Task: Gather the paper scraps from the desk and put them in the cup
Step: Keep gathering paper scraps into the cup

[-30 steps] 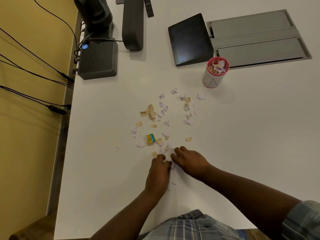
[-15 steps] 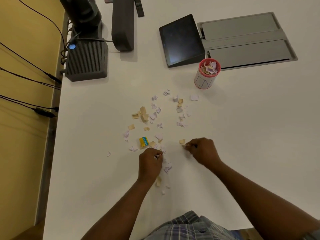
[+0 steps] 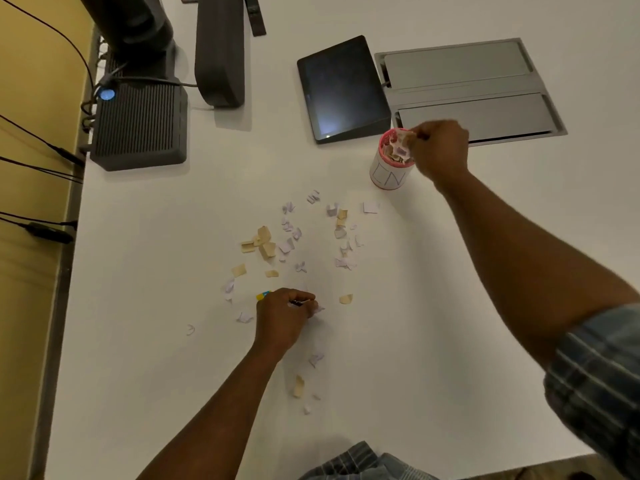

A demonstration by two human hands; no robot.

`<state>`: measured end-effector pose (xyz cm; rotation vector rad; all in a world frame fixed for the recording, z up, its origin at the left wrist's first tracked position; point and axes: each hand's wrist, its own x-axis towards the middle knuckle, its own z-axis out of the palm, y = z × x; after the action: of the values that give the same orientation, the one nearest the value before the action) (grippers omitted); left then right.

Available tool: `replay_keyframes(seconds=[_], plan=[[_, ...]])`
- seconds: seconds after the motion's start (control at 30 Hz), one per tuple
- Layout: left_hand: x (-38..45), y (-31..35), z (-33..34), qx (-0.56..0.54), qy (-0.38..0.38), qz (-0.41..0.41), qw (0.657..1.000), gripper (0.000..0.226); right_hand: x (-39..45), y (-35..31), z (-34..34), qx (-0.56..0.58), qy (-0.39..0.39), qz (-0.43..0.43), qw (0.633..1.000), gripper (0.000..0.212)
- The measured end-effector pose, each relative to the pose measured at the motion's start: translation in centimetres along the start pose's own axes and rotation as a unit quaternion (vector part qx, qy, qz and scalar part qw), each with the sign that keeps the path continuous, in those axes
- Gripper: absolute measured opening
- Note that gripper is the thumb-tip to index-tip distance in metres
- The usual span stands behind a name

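Note:
Several white and tan paper scraps lie scattered across the middle of the white desk. A white cup with a red rim stands beyond them, part full of scraps. My right hand hovers at the cup's right rim, fingers pinched on a pale scrap over the opening. My left hand rests on the desk among the near scraps, fingers closed on small white pieces. A yellow and blue scrap peeks out at its knuckles. A few more scraps lie close to me.
A dark tablet leans behind the cup, beside a grey recessed cable hatch. A black ribbed box with a blue light, a monitor stand and cables sit at the back left. The desk's left edge borders a yellow wall.
My right hand has lifted from the near scraps and travelled up to the cup with a scrap. My left hand stays low among the scraps, closing on small pieces.

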<state>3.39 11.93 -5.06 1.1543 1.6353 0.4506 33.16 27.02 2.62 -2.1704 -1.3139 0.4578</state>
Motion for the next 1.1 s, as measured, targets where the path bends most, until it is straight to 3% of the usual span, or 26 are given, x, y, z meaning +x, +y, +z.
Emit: replay_keyframes(seconds=[0.07, 0.23, 0.37, 0.5, 0.63, 0.7, 0.83, 0.93, 1.0, 1.1], plan=[[-0.1, 0.1, 0.0, 0.003, 0.002, 0.001, 1.0, 0.012, 2.1, 0.2, 0.7, -0.099, -0.028, -0.026, 0.994, 0.03], [-0.5, 0.2, -0.4, 0.03, 0.019, 0.024, 0.999, 0.01, 4.6, 0.4, 3.7, -0.254, -0.103, 0.009, 0.962, 0.046], [-0.6, 0.1, -0.8, 0.037, 0.03, 0.034, 0.998, 0.01, 5.5, -0.4, 5.1, -0.311, -0.165, 0.039, 0.935, 0.041], [-0.6, 0.3, -0.8, 0.039, 0.026, 0.033, 0.998, 0.01, 6.1, -1.1, 5.4, -0.395, -0.217, 0.009, 0.892, 0.042], [-0.5, 1.5, -0.6, 0.033, 0.003, 0.025, 0.999, 0.013, 6.3, -1.4, 4.9, -0.424, -0.242, -0.012, 0.873, 0.041], [-0.3, 2.5, -0.4, 0.037, -0.013, 0.023, 0.999, 0.014, 6.1, -1.7, 4.3, -0.413, -0.228, -0.02, 0.881, 0.039], [0.3, 4.7, 0.1, -0.006, -0.056, 0.017, 0.998, 0.009, 3.4, -1.5, 2.5, -0.314, -0.151, -0.03, 0.937, 0.036], [1.1, 6.6, 0.4, -0.054, -0.077, 0.011, 0.995, 0.01, -0.8, -0.6, 1.9, -0.176, -0.023, -0.077, 0.981, 0.035], [1.8, 8.1, 0.7, -0.06, -0.08, 0.026, 0.995, 0.012, -4.1, 0.4, 2.2, -0.101, 0.055, -0.108, 0.987, 0.033], [3.3, 10.8, 1.6, -0.076, -0.074, 0.062, 0.992, 0.015, -9.2, 2.6, 3.8, -0.036, 0.042, -0.104, 0.993, 0.029]])
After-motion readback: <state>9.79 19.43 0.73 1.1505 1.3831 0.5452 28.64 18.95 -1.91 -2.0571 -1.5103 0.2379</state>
